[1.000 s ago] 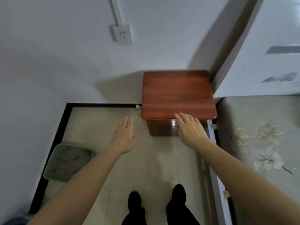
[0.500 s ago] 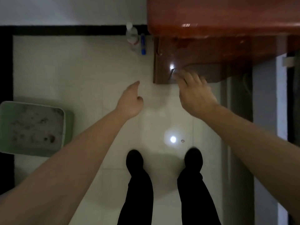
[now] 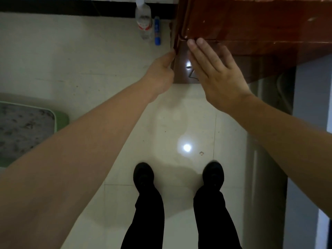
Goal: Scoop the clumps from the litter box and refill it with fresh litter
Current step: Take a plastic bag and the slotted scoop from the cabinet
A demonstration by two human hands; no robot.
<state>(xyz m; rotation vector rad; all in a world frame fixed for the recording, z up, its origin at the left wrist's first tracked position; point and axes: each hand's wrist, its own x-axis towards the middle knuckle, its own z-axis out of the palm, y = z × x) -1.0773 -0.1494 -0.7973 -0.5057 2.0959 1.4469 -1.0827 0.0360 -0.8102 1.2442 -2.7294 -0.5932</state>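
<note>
A: What changed just now?
B: Both hands came in to the wooden cabinet point(image 3: 251, 24). The left hand point(image 3: 159, 72) went from the air to its left edge. The right hand point(image 3: 217, 74) slid up its front.
A: Why?
B: Likely to open it for a scoop or fresh litter. No scooping has begun.
A: And the fingers?
B: The right hand's fingers point(image 3: 203, 54) are straight and flat and hold nothing. The left hand's fingers hide behind the edge, so nobody can tell if it grips.
A: Where is the litter box point(image 3: 61, 119)?
B: On the floor point(image 3: 179, 114), well apart from both hands, off to the left, with grey dirty litter inside. 2 hands, 0 tools
</note>
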